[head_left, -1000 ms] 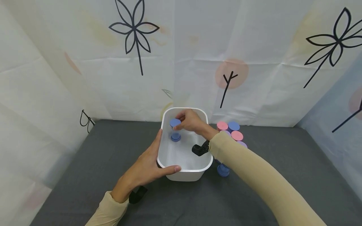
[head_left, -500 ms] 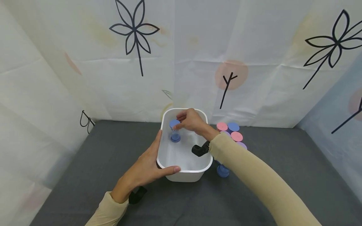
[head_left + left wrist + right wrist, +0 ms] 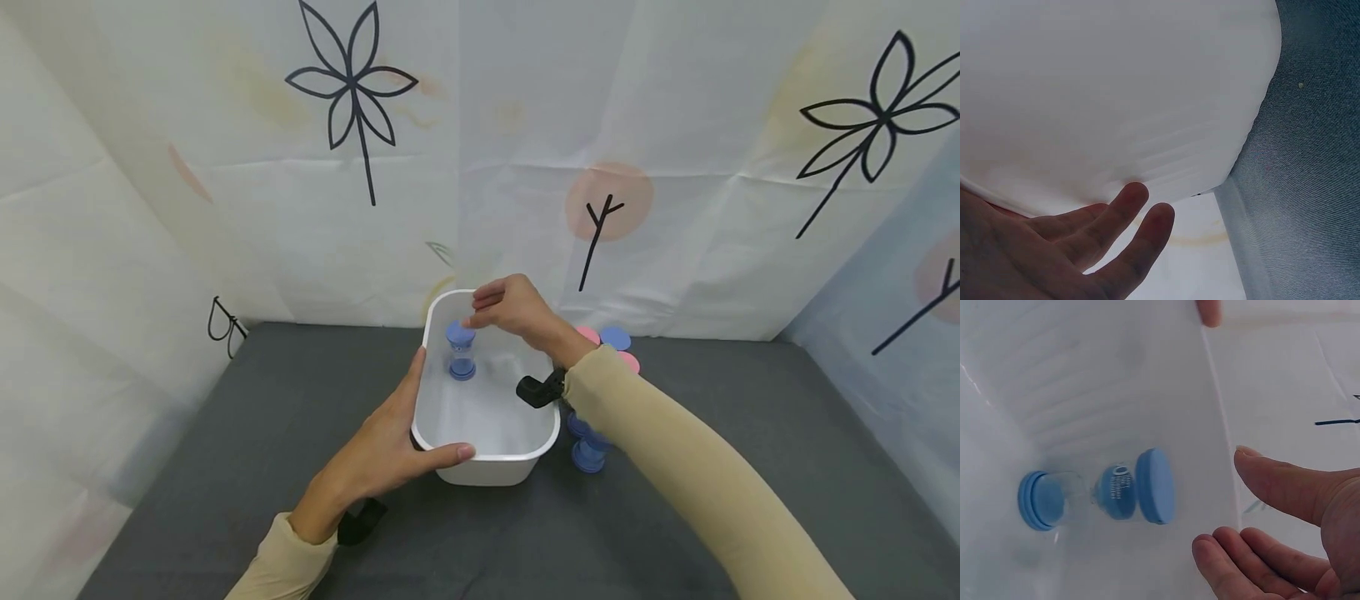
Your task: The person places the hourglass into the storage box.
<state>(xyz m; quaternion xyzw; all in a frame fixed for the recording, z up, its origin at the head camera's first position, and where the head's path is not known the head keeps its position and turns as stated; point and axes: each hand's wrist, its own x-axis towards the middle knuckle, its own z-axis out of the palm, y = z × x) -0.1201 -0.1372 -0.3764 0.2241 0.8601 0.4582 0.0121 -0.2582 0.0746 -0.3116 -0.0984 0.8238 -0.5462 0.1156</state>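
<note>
A blue-capped sand timer (image 3: pixel 461 350) stands upright inside the white plastic bin (image 3: pixel 483 457), near its left wall. Printing shows on its clear bulb in the right wrist view, with blue sand inside the bulb. My right hand (image 3: pixel 517 312) hovers over the bin's far end, thumb and fingers apart, close to the timer's top cap and holding nothing. My left hand (image 3: pixel 378 446) spans the bin's near left corner. Its thumb lies along the front rim, and its fingers (image 3: pixel 1154 225) rest against the outer left wall.
More sand timers with pink and blue caps (image 3: pixel 615 337) stand right of the bin, partly hidden by my right sleeve. Another blue one (image 3: pixel 588 456) stands nearer me. The grey-covered table (image 3: pixel 322 383) ends at a patterned white cloth (image 3: pixel 300 242) behind.
My right hand has let go of the blue sand timer and lifted slightly up and right. The timer stays in the bin; my left hand keeps its place on the bin.
</note>
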